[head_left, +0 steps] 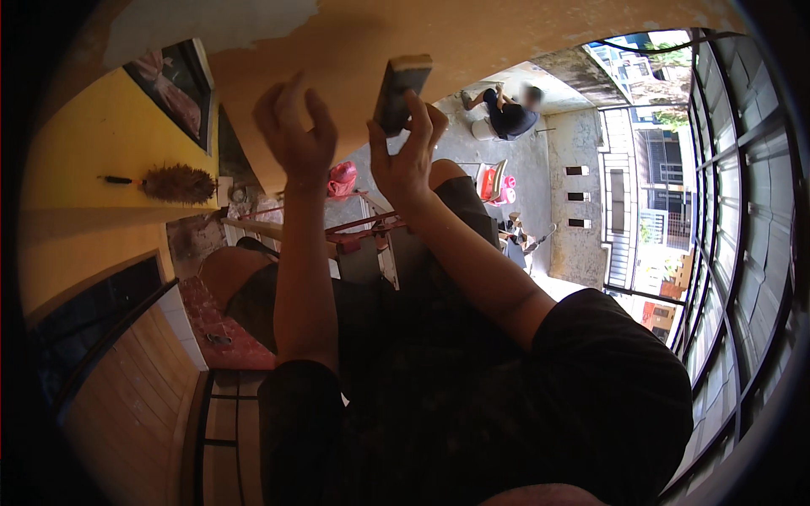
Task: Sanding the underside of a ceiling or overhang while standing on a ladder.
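In my right hand (407, 162) is a sanding block (400, 83), a dark-faced slab with a pale tan end. The fingers and thumb grip its lower part, and it tilts upward in front of the orange wall (337, 42). My left hand (297, 139) is raised just to the left, fingers bent and apart, holding nothing. Whether the block touches the wall I cannot tell. A pale, uneven patch (194, 29) covers the wall's upper left.
Below my forearms is a ladder (371, 221) with reddish rungs. A feather duster (179, 184) sticks out by the yellow wall (76, 160) at left. Farther down, another person (511, 116) crouches near a white bucket (483, 129); red and pink items (496, 184) stand on the grey floor (540, 156).
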`<state>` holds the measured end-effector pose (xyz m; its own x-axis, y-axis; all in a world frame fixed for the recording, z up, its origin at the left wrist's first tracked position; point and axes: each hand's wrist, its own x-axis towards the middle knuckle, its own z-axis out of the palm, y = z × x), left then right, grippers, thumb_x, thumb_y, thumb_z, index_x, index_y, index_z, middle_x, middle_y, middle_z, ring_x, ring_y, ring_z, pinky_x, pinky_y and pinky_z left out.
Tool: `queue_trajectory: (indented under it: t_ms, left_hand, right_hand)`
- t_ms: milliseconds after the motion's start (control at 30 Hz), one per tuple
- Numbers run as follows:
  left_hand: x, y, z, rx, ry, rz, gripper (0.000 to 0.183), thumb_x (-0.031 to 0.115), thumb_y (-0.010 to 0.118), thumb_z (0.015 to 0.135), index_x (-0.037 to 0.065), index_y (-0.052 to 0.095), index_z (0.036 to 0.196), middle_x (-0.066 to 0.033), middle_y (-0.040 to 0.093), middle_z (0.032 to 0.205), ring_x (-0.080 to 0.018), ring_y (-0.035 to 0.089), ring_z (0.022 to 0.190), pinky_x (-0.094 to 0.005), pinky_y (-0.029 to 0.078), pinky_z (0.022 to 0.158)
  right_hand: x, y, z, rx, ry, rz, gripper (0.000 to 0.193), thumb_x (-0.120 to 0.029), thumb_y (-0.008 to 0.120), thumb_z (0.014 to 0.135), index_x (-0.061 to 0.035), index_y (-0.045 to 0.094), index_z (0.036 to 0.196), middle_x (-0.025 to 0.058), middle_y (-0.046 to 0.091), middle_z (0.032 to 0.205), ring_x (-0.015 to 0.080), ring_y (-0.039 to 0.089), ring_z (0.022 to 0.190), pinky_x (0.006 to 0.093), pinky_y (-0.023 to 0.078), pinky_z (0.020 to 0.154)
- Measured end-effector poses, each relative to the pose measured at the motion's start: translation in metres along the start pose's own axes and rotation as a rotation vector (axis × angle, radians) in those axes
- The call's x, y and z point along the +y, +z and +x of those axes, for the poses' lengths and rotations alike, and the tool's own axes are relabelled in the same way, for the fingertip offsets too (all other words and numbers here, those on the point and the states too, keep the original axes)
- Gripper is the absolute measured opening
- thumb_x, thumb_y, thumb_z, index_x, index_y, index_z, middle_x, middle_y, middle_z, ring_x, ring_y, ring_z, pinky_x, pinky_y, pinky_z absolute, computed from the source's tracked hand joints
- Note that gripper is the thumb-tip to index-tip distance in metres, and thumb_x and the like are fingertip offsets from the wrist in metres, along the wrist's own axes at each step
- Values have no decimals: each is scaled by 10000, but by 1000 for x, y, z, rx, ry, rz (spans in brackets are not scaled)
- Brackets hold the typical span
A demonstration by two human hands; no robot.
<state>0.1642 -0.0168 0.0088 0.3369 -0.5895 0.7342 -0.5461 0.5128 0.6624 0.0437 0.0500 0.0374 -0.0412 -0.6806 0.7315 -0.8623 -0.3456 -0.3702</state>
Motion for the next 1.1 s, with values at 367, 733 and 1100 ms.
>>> queue_trajectory:
  t_ms: [367, 733, 1100]
  left_hand:
    - [63, 2, -6, -507, -235, -691, 168, 115, 657, 835, -19, 643, 936, -124, 638, 776, -221, 663, 681, -305, 532, 633]
    - [66, 0, -2, -497, -481, -739, 226, 107, 644, 860, -39, 597, 1025, -136, 641, 900, -222, 671, 822, -312, 543, 725]
    - [77, 45, 35, 172, -58, -510, 254, 19, 687, 815, 51, 511, 995, -136, 608, 893, -258, 607, 714, -337, 499, 644]
  right_hand:
    - [18, -34, -27, -125, 46, 65, 696, 53, 677, 713, 55, 328, 1315, 232, 441, 1097, 369, 456, 997, 430, 437, 834]
    - [36, -96, 76, -266, -336, -127, 671, -109, 775, 644, 11, 486, 1237, 178, 480, 1149, 334, 451, 1071, 438, 374, 924]
    - [44, -138, 270, 381, -1123, -430, 412, -417, 538, 882, -87, 612, 1117, 141, 534, 1168, 298, 443, 1133, 480, 286, 960]
